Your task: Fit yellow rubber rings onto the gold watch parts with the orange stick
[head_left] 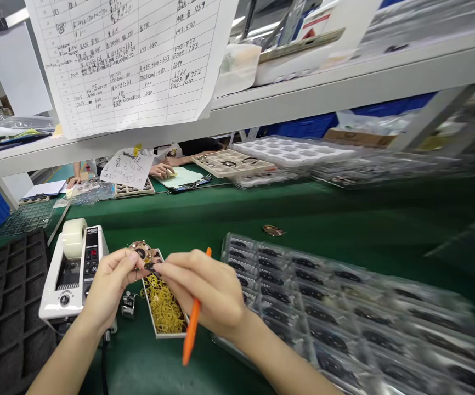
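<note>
In the head view my left hand (108,282) pinches a round copper-coloured part (141,248) with a dark centre between thumb and fingers. My right hand (210,288) is closed close beside it, its fingertips on a small dark piece (151,267) at the part's lower edge. An orange pointed stick (191,332) is tucked in my right hand, its tip pointing down; whether it is a pen or a pry tool I cannot tell. Beneath both hands lies a white box (150,314) full of thin yellow rings (165,307).
A tape dispenser (52,302) stands at left beside a black compartment tray (3,307). Clear trays (299,340) of dark oval parts fill the right. One loose round part (273,230) lies behind them. A shelf (303,99) crosses above; another person's hand (162,170) shows beyond.
</note>
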{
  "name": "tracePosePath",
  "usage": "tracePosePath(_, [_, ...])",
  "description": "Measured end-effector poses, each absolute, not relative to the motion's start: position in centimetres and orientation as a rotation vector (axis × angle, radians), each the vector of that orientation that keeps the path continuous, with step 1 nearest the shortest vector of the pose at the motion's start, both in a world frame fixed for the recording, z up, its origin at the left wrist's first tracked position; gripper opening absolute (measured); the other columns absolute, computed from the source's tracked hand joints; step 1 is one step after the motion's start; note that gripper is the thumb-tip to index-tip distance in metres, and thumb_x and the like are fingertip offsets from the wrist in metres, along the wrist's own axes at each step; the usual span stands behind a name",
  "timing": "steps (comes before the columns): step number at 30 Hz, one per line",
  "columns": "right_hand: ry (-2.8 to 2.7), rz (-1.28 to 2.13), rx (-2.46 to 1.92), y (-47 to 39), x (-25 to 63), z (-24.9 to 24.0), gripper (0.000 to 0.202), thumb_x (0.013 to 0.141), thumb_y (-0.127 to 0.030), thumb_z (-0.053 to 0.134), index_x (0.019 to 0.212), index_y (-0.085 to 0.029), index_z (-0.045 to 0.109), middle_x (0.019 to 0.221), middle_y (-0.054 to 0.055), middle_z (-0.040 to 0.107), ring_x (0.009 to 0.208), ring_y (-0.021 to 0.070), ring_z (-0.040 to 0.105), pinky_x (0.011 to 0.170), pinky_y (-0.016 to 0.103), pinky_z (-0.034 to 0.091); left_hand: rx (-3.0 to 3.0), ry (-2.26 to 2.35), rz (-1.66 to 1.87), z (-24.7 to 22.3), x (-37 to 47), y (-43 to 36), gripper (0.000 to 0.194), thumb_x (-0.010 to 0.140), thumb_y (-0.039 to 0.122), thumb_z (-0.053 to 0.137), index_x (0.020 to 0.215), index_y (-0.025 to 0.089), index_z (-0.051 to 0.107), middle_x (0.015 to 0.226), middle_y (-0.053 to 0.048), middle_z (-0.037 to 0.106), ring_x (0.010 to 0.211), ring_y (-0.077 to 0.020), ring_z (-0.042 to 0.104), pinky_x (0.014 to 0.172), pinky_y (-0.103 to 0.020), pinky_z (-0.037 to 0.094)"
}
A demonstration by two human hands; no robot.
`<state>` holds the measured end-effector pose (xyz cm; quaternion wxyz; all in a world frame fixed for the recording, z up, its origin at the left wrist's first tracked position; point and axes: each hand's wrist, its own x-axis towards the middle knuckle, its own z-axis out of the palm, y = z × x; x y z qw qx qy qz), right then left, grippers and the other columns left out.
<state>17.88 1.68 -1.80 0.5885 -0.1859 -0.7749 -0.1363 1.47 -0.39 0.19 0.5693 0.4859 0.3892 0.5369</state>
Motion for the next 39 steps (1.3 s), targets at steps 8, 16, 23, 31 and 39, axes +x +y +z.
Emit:
tracePosePath(8, [-1.519,0.416,-0.717,1.2,17.5,-1.0,0.012,0.086,-0.018,0.061,0.075,-0.020,0.065,0.079,0.003,0.060,0.059,0.0115,0.052,0.049,0.024,0.042,1.376,0.878,1.301,-0.3,1.5,-1.3,0.027,0.089,0.027,0.059,0.115,0.031,0.065,0.121,-0.001,0.062,0.114,-0.0195,0.059,0.099,-0.033,0.052])
tracePosePath(16, [-1.585,0.683,-0.775,1.4,17.6,-0.9,0.017,0.083,-0.024,0.063,0.067,-0.019,0.065,0.082,0.003,0.059,0.065,0.0124,0.055,0.052,0.023,0.045,1.432,0.911,1.207,-0.6,2.0,-1.6,0.042,0.090,0.029,0.058,0.132,0.028,0.055,0.132,-0.006,0.059,0.123,-0.0259,0.055,0.103,-0.038,0.051])
tracePosePath(23, [-1.565,0.565,-0.790,1.3,17.3,-0.9,0.015,0.081,-0.016,0.061,0.066,-0.019,0.064,0.077,0.002,0.060,0.064,0.0124,0.054,0.054,0.024,0.046,1.491,0.921,1.192,-0.7,2.0,-1.5,0.039,0.092,0.027,0.054,0.131,0.028,0.056,0.133,-0.005,0.060,0.124,-0.0251,0.056,0.105,-0.037,0.049])
tracePosePath(31, [-1.532,0.433,-0.793,0.9,16.7,-1.4,0.015,0.082,-0.011,0.060,0.069,-0.020,0.062,0.077,0.001,0.060,0.063,0.0106,0.054,0.055,0.022,0.046,1.512,0.934,1.208,-1.1,2.4,-1.8,0.039,0.094,0.020,0.051,0.132,0.027,0.053,0.130,-0.005,0.063,0.121,-0.0214,0.059,0.102,-0.031,0.050])
tracePosePath(39, [-1.576,0.274,-0.781,0.9,16.0,-2.1,0.015,0.084,-0.011,0.058,0.072,-0.020,0.059,0.078,0.001,0.060,0.069,0.0124,0.060,0.056,0.023,0.048,1.400,0.996,1.421,-2.0,3.3,-1.3,0.024,0.090,0.027,0.060,0.113,0.022,0.064,0.110,-0.006,0.071,0.101,-0.0169,0.068,0.084,-0.022,0.056])
